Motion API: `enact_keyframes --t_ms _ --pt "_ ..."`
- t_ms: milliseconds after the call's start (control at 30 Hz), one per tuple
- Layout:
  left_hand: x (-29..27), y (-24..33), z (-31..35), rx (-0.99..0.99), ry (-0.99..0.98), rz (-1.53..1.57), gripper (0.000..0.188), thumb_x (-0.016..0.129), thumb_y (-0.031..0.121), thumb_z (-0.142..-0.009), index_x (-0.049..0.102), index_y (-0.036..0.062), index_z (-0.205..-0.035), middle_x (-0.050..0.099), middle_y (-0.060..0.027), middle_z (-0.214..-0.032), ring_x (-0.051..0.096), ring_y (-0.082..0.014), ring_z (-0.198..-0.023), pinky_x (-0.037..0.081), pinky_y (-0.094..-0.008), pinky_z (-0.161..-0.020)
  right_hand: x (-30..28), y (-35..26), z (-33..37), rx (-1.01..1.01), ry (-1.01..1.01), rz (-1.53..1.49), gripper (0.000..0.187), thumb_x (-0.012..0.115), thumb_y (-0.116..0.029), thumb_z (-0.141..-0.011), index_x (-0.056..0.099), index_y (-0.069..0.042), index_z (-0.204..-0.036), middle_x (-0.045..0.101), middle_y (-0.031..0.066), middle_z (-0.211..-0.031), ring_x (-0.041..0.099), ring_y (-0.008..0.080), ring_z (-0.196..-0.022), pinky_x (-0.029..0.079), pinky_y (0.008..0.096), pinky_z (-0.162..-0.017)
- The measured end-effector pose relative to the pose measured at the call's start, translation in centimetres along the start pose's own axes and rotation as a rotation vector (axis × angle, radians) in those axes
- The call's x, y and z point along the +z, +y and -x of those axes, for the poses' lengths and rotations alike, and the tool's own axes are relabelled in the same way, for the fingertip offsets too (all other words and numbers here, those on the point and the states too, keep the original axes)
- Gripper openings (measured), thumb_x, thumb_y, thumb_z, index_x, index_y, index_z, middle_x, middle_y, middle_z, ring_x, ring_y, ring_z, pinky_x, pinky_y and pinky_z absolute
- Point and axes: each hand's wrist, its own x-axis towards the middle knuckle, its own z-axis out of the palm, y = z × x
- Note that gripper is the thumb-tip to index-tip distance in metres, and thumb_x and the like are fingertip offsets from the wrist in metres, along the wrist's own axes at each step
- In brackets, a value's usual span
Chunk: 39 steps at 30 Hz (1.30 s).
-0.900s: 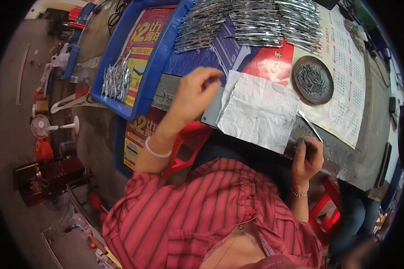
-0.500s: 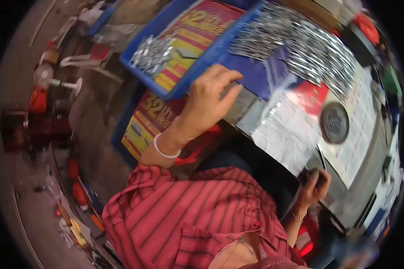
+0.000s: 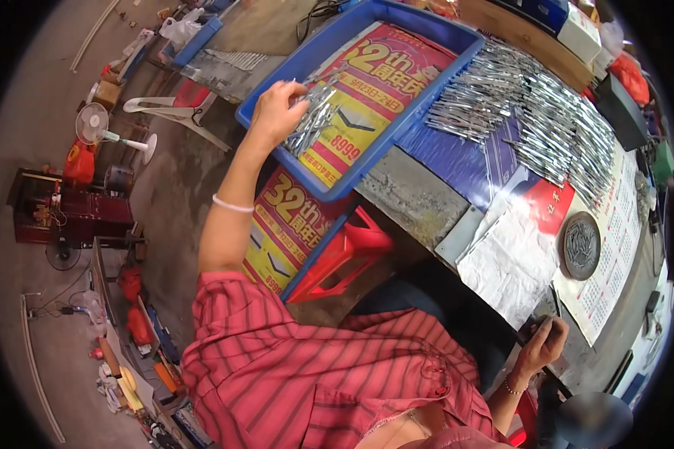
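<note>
My left hand (image 3: 279,112) is over a heap of thin shiny metal pieces (image 3: 312,120) at the left end of a blue plastic tray (image 3: 359,176). Its fingers are bent together, and a small light tip, seemingly one of the metal pieces, pokes out beyond them. At the near edge of the bench, my right hand (image 3: 544,346) is closed on a dark tool (image 3: 556,301) with a thin shaft pointing away from me; the rest is hidden in the fist. Beside it lie a crumpled white sheet (image 3: 505,258) and a round dark dish (image 3: 581,245).
A large pile of similar metal strips (image 3: 554,123) covers the far right of the bench (image 3: 416,196). Under the blue tray stands another printed-lined tray (image 3: 277,239), next to a red stool (image 3: 344,254). Cardboard (image 3: 520,34) and boxes edge the bench. A fan (image 3: 93,123) stands left.
My left hand has moved left and away, from the tray's near side to the metal heap inside it. The right hand keeps its grip near the bench edge. The whole view has shifted slightly.
</note>
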Motion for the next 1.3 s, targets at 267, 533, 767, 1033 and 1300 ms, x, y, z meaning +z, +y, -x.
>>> enact_keyframes --t_ms 267,533,767,1033,1300 --pt "6.7 -2.1 -11.2 0.236 -0.261 -0.429 0.022 0.054 0.01 -0.08 0.065 0.0046 -0.098 0.065 -0.0186 -0.097 0.062 -0.0361 -0.093 0.05 -0.0454 -0.077 -0.3 -0.1 -0.1 -0.095 0.0 0.203 0.004 0.052 -0.002 -0.091 0.054 0.0 -0.091 0.053 0.0013 -0.078 0.045 0.0062 -0.064 0.038 0.0196 -0.057" --pt "8.0 -6.4 -12.0 0.319 -0.253 -0.53 0.027 0.049 0.007 -0.083 0.051 0.0073 -0.11 0.063 -0.0234 -0.092 0.061 -0.0426 -0.087 0.046 -0.0529 -0.072 1.2 -2.4 -1.9 -0.203 -0.005 0.31 0.01 0.063 -0.002 -0.076 0.055 -0.002 -0.082 0.055 0.0134 -0.068 0.053 0.0274 -0.054 0.041 0.0333 -0.05" --pt "0.7 2.5 -10.3 0.139 0.021 0.215 0.034 0.051 -0.001 -0.088 0.048 0.002 -0.121 0.061 -0.0102 -0.096 0.062 -0.0181 -0.084 0.049 -0.0302 -0.072 0.3 -2.9 -1.7 -0.167 -0.036 0.241 0.009 0.064 -0.002 -0.075 0.056 -0.003 -0.077 0.054 0.0126 -0.064 0.053 0.0273 -0.05 0.041 0.0326 -0.047" --pt "-0.5 19.2 5.7 0.094 -0.172 0.927 0.02 0.052 -0.012 -0.08 0.046 0.0049 -0.089 0.054 -0.0071 -0.087 0.057 -0.0114 -0.071 0.05 -0.0231 -0.064 -1.9 -4.0 -5.4 -0.112 -0.118 0.259 0.013 0.062 -0.003 -0.08 0.056 0.001 -0.091 0.057 0.0134 -0.078 0.059 0.0249 -0.068 0.047 0.0311 -0.062" --pt "6.7 21.3 15.4 -0.485 -0.785 1.933 0.025 0.065 -0.009 -0.074 0.047 0.0065 -0.082 0.059 -0.0133 -0.082 0.059 -0.0223 -0.071 0.051 -0.0306 -0.064 -2.0 -2.4 -16.0 -0.337 -0.333 0.753 0.026 0.063 -0.004 -0.075 0.054 -0.002 -0.099 0.056 0.0149 -0.095 0.056 0.0323 -0.092 0.045 0.0401 -0.077"
